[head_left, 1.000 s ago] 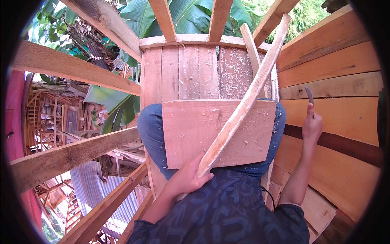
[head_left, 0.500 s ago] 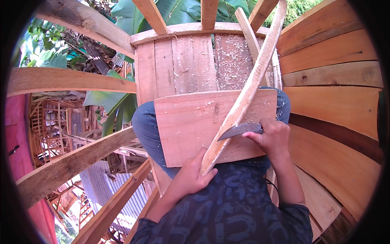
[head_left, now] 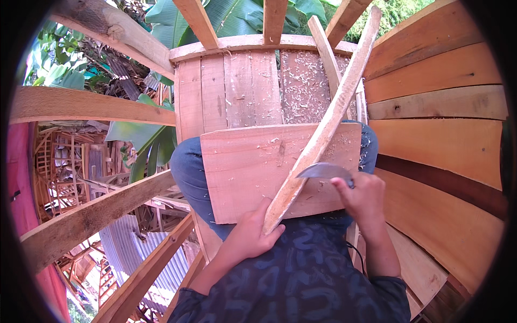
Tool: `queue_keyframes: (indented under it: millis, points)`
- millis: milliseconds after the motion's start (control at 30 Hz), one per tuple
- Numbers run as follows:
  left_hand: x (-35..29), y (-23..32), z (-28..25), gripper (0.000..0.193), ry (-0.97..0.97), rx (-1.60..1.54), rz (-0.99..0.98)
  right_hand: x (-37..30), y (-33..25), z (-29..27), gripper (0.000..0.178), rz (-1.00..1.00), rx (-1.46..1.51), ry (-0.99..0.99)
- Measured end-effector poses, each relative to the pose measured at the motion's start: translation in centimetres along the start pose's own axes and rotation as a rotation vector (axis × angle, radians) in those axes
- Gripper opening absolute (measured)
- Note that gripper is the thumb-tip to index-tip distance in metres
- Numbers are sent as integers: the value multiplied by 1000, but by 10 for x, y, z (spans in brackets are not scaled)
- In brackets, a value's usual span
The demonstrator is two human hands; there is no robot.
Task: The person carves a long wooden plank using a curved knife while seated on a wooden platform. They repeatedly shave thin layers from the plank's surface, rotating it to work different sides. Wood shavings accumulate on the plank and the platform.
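Observation:
A long, slightly curved wooden stick (head_left: 328, 126) slants from my waist up toward the far railing, its near part pale and freshly shaved. My left hand (head_left: 253, 230) is wrapped round its lower end. In my right hand (head_left: 363, 195) is a knife (head_left: 324, 171) with a curved grey blade; the fist hides most of its handle. The blade's tip lies at the stick's right edge, and I cannot tell whether it touches. Under the stick, a flat wooden board (head_left: 242, 172) rests across my lap, with some shavings on it.
Plank flooring (head_left: 242, 89) strewn with curled shavings lies beyond my knees, bounded by a low wooden rail (head_left: 237, 44). A second stick (head_left: 327, 56) leans at the far right. A plank wall (head_left: 436, 145) rises on my right. Wooden bars (head_left: 97, 105) stand on the left, with corrugated sheets (head_left: 145, 258) below.
The knife has turned and shifted slightly right, from lying across the stick to its right edge. My right hand has moved a little nearer to me. The left hand keeps its hold.

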State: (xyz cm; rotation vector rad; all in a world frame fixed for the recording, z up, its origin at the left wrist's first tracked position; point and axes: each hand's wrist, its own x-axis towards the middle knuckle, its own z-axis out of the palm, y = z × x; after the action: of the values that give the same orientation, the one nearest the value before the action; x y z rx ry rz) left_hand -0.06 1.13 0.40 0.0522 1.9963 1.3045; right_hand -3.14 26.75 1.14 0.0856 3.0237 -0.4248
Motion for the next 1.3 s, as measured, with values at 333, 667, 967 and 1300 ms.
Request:
queue_keyframes:
  millis: [333,667,967,1300]
  points:
    - [3,5,4,45,55,-9,-1,42,41,30,77,103,-109,143]
    - [3,2,2,47,2,-8,-11,15,6,1,71,59,130,-29]
    - [5,2,2,45,5,-39,-4,55,53,26,77,216,-8,97]
    - [4,10,5,47,9,36,-44,2,18,-13,71,99,-11,-34]
